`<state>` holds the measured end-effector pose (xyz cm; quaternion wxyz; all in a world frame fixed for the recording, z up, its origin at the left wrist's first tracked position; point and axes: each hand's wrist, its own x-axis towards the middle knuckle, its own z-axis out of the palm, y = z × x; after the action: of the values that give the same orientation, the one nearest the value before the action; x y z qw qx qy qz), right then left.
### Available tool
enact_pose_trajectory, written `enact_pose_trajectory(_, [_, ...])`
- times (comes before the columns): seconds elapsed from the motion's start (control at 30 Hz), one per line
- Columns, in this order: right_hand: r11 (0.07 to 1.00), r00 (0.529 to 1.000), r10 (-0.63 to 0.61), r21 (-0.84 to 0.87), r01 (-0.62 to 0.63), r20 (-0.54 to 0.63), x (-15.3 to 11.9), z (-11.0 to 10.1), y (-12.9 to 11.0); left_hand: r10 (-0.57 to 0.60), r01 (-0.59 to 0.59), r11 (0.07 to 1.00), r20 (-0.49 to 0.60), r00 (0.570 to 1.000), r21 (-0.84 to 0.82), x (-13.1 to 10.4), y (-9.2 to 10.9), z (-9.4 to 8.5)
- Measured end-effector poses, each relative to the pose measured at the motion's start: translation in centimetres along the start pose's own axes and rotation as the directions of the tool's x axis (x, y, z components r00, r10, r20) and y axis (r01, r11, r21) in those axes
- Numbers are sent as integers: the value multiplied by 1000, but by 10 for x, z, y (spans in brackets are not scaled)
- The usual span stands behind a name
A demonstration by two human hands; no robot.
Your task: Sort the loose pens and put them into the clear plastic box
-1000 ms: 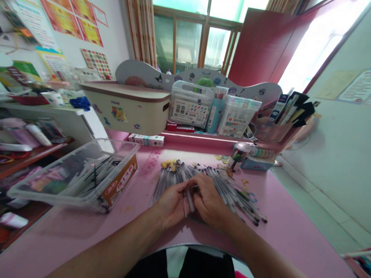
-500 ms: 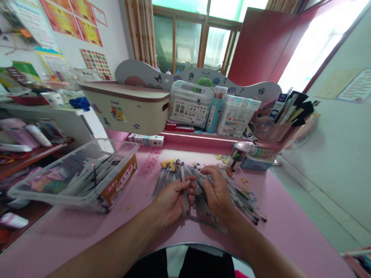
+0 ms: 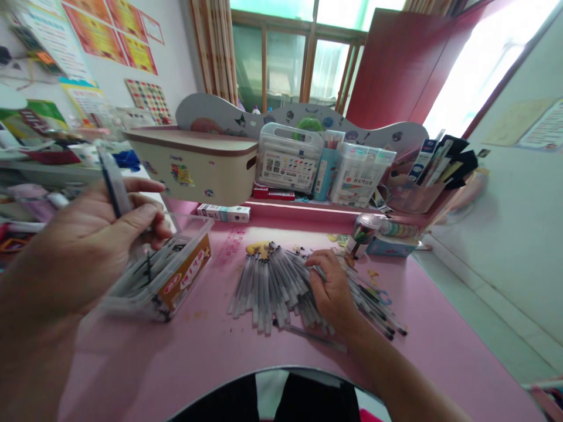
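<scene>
My left hand point(image 3: 99, 234) is raised over the clear plastic box point(image 3: 203, 231) at the left, closed on a slim translucent pen point(image 3: 115, 184) with a dark core; motion blurs it a little. Many similar pens point(image 3: 264, 287) lie fanned out on the pink desk point(image 3: 211, 357). At the fan's right side rests my right hand point(image 3: 332, 287), its fingers curled over the pens; whether it grips one is hidden. One separate pen point(image 3: 312, 337) lies crosswise below the fan. Inside the box are more pens point(image 3: 152, 266), partly covered by my left hand.
Behind the pens, a shelf holds a cream lidded bin point(image 3: 193, 170), a clear marker case point(image 3: 288, 158), a blue pencil holder point(image 3: 325, 170) and another marker box point(image 3: 360, 176). A clear jar point(image 3: 363, 234) stands beside a blue box point(image 3: 391, 246) at the right.
My left hand has moved left and up from the fan to above the plastic box, carrying a pen. My right hand has stayed at nearly the same place.
</scene>
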<state>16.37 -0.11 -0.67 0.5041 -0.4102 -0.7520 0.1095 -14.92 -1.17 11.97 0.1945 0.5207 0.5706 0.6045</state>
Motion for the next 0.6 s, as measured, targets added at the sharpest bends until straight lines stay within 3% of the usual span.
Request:
enact_pose_trajectory(0.07, [1000, 1000, 5, 5, -5, 11, 0, 0, 0, -31, 25, 967, 20, 999, 252, 14, -9, -13])
enact_pose_trajectory(0.17, [1000, 1000, 2, 11, -2, 17, 0, 0, -1, -208, 133, 854, 95, 973, 503, 24, -17, -21])
enact_pose_trajectory(0.27, [1000, 1000, -1, 7, 0, 15, 0, 1, -1, -303, 111, 703, 154, 941, 702, 22, -22, -21])
enact_pose_trajectory(0.4, [1000, 1000, 3, -5, -2, 18, 0, 1, 0, -222, -105, 612, 298, 928, 784, 16, -32, -16])
enact_pose_trajectory(0.6, [1000, 1000, 7, -9, -7, 27, 0, 0, -1, 67, -263, 681, 299, 952, 684, -7, -20, 7])
